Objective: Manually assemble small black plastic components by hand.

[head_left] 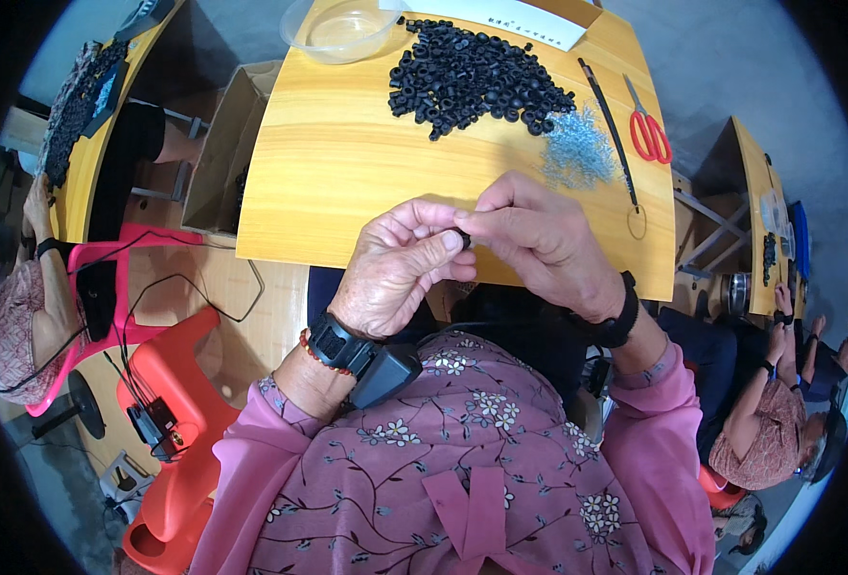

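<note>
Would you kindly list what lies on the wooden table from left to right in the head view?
Clear plastic bowl → heap of black rubber rings → pile of small silvery wire pieces → thin black rod → red-handled scissors.

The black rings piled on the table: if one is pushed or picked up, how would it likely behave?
The black rings look small and light, so a push would probably scatter several. Being round, a loose one may roll on the smooth table. The hands pinch one between fingertips, suggesting they're fiddly to grip.
</note>
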